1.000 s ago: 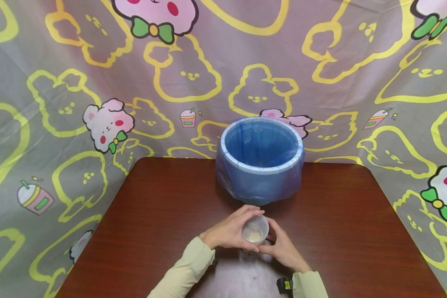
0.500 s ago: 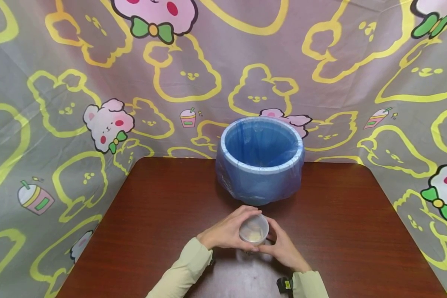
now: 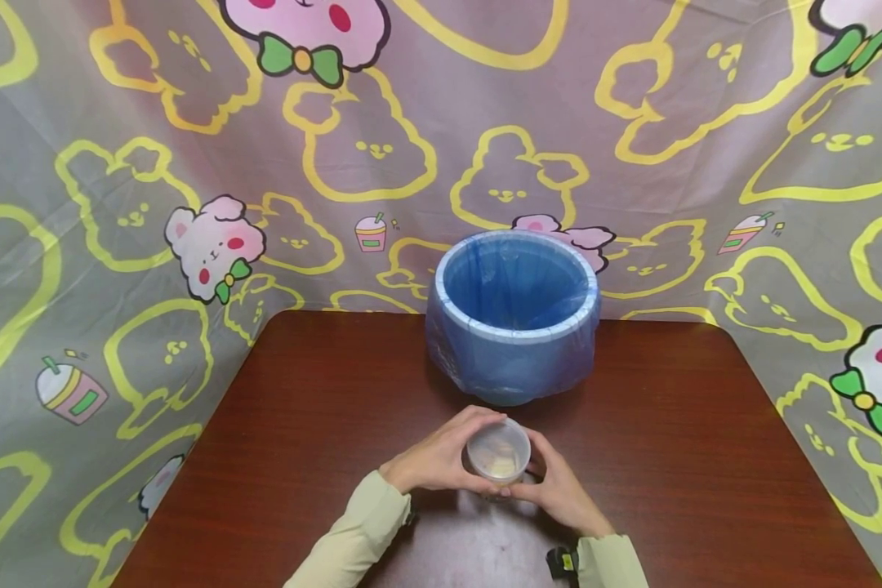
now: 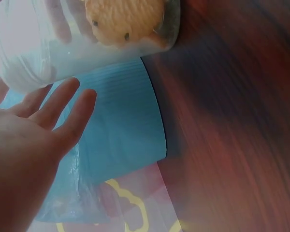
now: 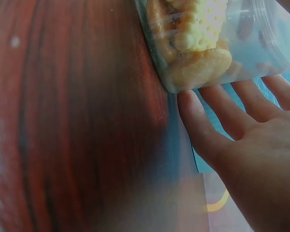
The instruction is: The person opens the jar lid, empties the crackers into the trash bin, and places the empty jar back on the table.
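A clear plastic jar (image 3: 498, 447) with a translucent lid stands upright on the table, held between both hands. My left hand (image 3: 441, 453) curls its fingers and thumb round the lid (image 4: 19, 53) at the jar's top. Lower down, from the other side, my right hand (image 3: 562, 490) holds the jar's body, its little finger close to the base in the right wrist view. Through the wall show biscuits: a golden one (image 4: 125, 21) in the left wrist view, and a pale cracker (image 5: 200, 29) above a rounder brown piece (image 5: 200, 67) in the right wrist view.
Behind the jar, near the far table edge, stands a blue bucket (image 3: 514, 367) lined with a thin blue plastic bag. The reddish-brown wooden table (image 3: 323, 392) spreads to both sides. A patterned cloth (image 3: 412, 82) hangs round its back and sides.
My left hand has shifted slightly to the left and nearer, and the jar's round top shows a little more to the left. My right hand stays where it was.
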### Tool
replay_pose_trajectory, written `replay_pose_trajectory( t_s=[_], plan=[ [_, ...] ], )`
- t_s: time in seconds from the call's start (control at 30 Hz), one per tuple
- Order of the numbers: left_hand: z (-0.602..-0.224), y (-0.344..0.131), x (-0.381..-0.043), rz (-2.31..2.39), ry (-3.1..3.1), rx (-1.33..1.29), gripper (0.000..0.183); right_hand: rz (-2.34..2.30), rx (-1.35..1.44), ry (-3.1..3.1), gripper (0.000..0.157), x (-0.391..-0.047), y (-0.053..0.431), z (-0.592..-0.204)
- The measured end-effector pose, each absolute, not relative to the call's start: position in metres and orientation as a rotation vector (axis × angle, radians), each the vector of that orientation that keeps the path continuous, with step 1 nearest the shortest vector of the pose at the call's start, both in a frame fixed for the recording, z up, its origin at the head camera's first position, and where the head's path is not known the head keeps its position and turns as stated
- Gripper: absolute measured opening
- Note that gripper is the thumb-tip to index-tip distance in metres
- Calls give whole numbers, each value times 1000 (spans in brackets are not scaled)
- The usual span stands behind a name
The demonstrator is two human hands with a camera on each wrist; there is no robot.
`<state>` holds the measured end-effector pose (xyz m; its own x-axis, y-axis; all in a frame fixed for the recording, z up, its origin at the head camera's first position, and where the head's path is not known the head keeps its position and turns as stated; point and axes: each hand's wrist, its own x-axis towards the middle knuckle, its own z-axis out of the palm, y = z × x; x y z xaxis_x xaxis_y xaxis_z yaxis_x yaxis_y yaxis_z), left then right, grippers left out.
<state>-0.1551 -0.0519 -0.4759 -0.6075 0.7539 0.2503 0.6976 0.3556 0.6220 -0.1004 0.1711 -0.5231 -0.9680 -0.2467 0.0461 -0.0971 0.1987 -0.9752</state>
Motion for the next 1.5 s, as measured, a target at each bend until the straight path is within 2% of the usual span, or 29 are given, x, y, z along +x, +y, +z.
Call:
replay_pose_trajectory(
  t_s=[1.5],
  plan=[
    [-476,-71,-157,1117,2567,1248,85,-1888,-349,2339,83,-102,172,-524]
  ],
)
